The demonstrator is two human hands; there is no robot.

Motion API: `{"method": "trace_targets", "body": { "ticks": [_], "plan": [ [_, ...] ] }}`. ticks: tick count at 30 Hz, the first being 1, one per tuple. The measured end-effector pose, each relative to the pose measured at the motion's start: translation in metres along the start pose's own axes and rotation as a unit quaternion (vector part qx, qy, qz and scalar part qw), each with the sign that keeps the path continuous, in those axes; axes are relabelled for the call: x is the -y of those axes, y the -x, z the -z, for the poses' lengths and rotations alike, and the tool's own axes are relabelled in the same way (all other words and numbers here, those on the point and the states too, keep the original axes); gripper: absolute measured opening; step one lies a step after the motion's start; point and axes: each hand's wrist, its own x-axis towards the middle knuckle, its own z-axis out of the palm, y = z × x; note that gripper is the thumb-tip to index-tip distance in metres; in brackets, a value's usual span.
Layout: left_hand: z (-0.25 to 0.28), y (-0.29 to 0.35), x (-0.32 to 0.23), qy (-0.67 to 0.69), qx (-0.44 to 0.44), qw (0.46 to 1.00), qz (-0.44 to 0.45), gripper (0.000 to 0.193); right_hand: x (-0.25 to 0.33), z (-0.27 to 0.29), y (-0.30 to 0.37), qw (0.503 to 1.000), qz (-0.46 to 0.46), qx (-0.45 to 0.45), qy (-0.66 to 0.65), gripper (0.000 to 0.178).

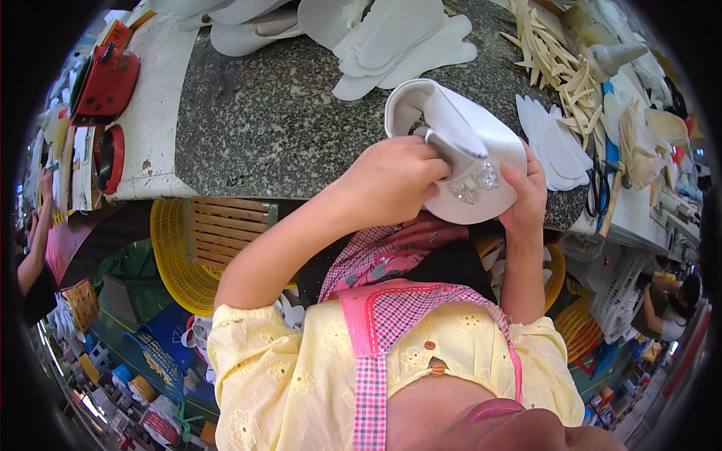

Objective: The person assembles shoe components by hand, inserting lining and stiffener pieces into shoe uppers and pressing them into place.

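Both hands are on a white shoe upper (459, 150) held just above the bench (278, 113) edge. Left hand (395, 180) is curled, fingers pinching the strap/edge beside a sparkly rhinestone trim (475, 180); right hand (526, 192) cups the far side, fingers wrapped round it w/ thumb on top.

Risk, as I judge it: the pinch sits close to the stones, so a hard tug could loosen the trim or crease the soft upper; a slip could drop it off the edge.

Upper looks smooth, matte, curved like a cup. Bench is speckled grey stone. Beyond the hands: flat white insoles (406, 45); right of them, pale wood-like strips (553, 68) and black scissors (598, 188).
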Motion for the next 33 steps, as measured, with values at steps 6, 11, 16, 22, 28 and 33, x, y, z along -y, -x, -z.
{"method": "trace_targets", "body": {
  "ticks": [6,11,16,22,28,33],
  "plan": [
    [-0.017,0.010,-0.008,-0.015,-0.154,0.988,-0.020,0.028,-0.019,-0.011,0.007,0.993,0.067,-0.029,-0.087,0.032],
    [0.007,-0.005,0.005,0.010,-0.001,0.999,-0.037,0.014,-0.018,-0.013,0.010,0.973,0.012,0.108,-0.205,0.051],
    [0.006,-0.005,0.008,-0.019,-0.027,0.995,-0.092,0.020,-0.013,0.001,0.009,0.991,-0.049,0.081,-0.092,0.057],
    [-0.018,0.000,0.008,0.066,-0.200,0.976,-0.054,0.025,-0.017,-0.006,0.008,0.979,-0.076,-0.001,-0.191,0.058],
    [-0.006,-0.014,0.005,0.080,-0.194,0.974,0.079,0.018,-0.019,-0.010,0.008,0.990,-0.027,0.018,-0.140,0.062],
    [-0.005,-0.022,0.015,0.003,-0.095,0.995,0.033,0.016,-0.022,-0.012,0.013,0.995,0.000,-0.053,0.087,0.055]
  ]
}}
